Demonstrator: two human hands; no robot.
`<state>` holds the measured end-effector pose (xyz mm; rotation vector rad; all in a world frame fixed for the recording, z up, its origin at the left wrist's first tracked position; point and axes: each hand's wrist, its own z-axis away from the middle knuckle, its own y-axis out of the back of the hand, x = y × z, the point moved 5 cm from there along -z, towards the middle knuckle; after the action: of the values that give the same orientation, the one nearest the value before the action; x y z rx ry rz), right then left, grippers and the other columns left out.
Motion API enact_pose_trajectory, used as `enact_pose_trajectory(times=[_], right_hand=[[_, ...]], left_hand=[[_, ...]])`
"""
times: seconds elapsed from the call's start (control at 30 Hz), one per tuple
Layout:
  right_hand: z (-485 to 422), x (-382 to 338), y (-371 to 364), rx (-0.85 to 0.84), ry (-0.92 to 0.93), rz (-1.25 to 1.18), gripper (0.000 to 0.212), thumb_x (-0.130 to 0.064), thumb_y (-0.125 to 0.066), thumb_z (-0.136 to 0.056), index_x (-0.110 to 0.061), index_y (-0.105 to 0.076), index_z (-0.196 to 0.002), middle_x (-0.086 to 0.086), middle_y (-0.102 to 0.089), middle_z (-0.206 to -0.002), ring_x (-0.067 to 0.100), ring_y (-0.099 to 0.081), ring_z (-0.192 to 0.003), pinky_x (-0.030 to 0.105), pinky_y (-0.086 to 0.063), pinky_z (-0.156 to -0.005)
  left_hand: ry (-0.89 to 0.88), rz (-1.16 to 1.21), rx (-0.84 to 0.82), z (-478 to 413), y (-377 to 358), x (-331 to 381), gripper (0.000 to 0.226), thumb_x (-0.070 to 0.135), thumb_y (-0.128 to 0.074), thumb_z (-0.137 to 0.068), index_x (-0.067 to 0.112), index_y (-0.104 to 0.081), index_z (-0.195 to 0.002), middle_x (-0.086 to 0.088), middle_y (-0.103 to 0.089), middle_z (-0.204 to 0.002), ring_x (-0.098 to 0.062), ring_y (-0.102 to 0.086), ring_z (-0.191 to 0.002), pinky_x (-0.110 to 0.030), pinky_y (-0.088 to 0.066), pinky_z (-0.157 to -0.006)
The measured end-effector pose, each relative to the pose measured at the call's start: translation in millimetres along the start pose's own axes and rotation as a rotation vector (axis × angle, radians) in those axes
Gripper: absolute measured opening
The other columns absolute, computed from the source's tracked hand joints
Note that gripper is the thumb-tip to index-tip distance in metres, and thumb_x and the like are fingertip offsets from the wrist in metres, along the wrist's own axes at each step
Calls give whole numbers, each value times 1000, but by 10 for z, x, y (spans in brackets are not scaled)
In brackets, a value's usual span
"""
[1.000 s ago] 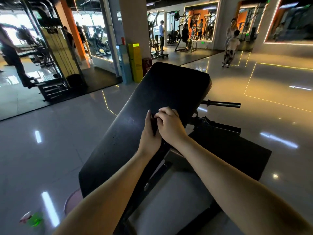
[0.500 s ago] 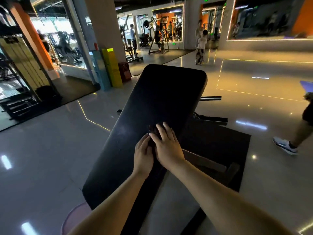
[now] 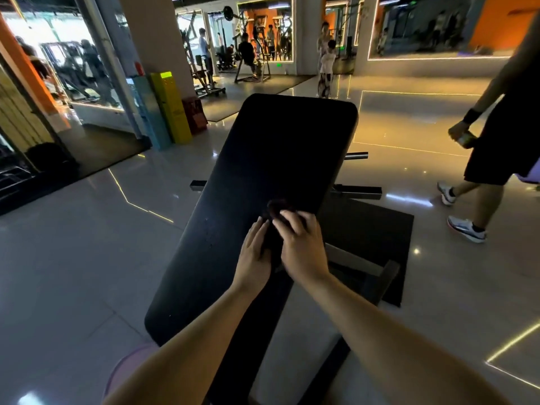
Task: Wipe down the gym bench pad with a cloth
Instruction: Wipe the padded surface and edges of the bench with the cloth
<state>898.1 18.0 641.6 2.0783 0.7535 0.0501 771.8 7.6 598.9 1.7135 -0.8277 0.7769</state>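
Two changes since a second ago. Bench pad [image 3: 277,147]: it sits more upright through mid-frame, which is a shift of the view. A passer-by [image 3: 496,135] has walked in at the right edge, well apart from the work.

Hands: both were bunched as fists a second ago and have since flattened. Left hand [image 3: 255,252], grip apart, fingers straight and lying on the pad beside the cloth. Right hand [image 3: 301,244], grip apart, fingers splayed over the cloth and pressing it down rather than clamping, as far as the blur allows. Cloth [image 3: 277,207] lies on the pad at frame centre, bulging out just above the right fingertips.

Judgement: handling has gone from gathering the cloth to spreading it, so a wiping stroke is starting. The upper pad looks untouched.

Hard to read:
- The pad's near end is covered by the forearms.
- A lilac round object [image 3: 128,366] at lower left is cut off.
- Dark cloth on black pad, so its outline is unclear.
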Motion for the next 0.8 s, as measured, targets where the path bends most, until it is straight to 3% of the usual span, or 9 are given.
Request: enact_pose_trajectory(times=[0.13, 0.23, 0.43, 0.53, 0.63, 0.8], right_hand=[[322, -114, -117, -30, 36, -111, 49, 3, -57, -75, -11, -66, -122, 2, -56, -137, 28, -44, -119, 42, -44, -103], [44, 3, 50, 20, 45, -77, 48, 7, -57, -77, -12, -69, -120, 1, -62, -130, 27, -45, -114, 42, -46, -99], [-293, 349, 400, 125, -200, 4, 48, 0, -54, -83, -25, -63, -123, -5, -54, -137, 31, -39, -123, 47, -37, -97], [-22, 189, 235, 98, -176, -97, 37, 0, -54, -87, -20, -66, -116, -5, -54, -136, 28, -42, -121, 40, -48, -96], [357, 88, 96, 10, -87, -115, 41, -2, -60, -82, -21, -65, -118, -8, -53, -135, 25, -45, -120, 37, -51, -92], [315, 173, 230, 3, 19, -123, 36, -2, -61, -84, -22, -69, -112, -9, -60, -126, 21, -49, -113, 37, -55, -80]], left_hand=[[-19, 40, -5, 10, -5, 36, 53, 27, -40, -103, 36, -34, -155, 19, -23, -165, -2, -18, -153, -40, -23, -126], [-34, -56, -17, 4, -27, 4, 62, 13, -41, -100, 30, -29, -159, 15, -18, -166, -3, -10, -154, -37, -16, -127], [-16, -150, -10, 17, -56, -24, 64, 12, -40, -102, 27, -22, -161, 14, -11, -169, -3, -1, -155, -21, -3, -122], [15, -52, 17, 22, -52, -41, 64, 5, -42, -99, 24, -29, -159, 11, -17, -168, -4, -6, -155, -31, -8, -127], [89, 151, 36, 72, -51, -21, 62, 6, -42, -97, 26, -39, -155, 13, -24, -166, -4, -16, -153, -41, -17, -127], [77, 77, 39, 130, -115, 41, 63, 17, -47, -97, 33, -32, -156, 15, -19, -167, -3, -12, -154, -41, -17, -127]])
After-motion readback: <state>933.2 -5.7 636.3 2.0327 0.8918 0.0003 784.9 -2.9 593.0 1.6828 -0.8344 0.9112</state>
